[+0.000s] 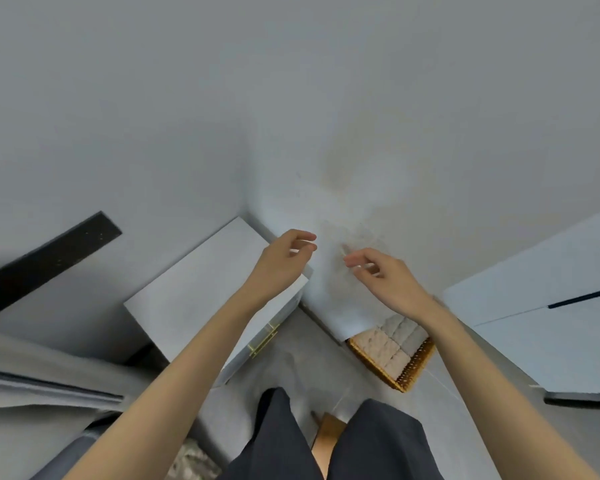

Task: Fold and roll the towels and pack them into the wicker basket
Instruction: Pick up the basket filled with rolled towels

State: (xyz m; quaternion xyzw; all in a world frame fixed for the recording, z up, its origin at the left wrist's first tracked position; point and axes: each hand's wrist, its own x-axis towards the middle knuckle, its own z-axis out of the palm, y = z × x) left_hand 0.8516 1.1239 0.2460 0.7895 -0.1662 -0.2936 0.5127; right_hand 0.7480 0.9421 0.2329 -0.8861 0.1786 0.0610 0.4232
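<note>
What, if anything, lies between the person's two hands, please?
Nothing: in the head view, the gap between left hand and right hand shows only stained wall behind.

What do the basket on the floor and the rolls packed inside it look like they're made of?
The basket looks like woven wicker or rattan, golden-brown, with an openwork weave showing along its rim. The rolls inside look like soft terry cloth, cream and beige, bumpy-surfaced, though blur leaves that open.
</note>
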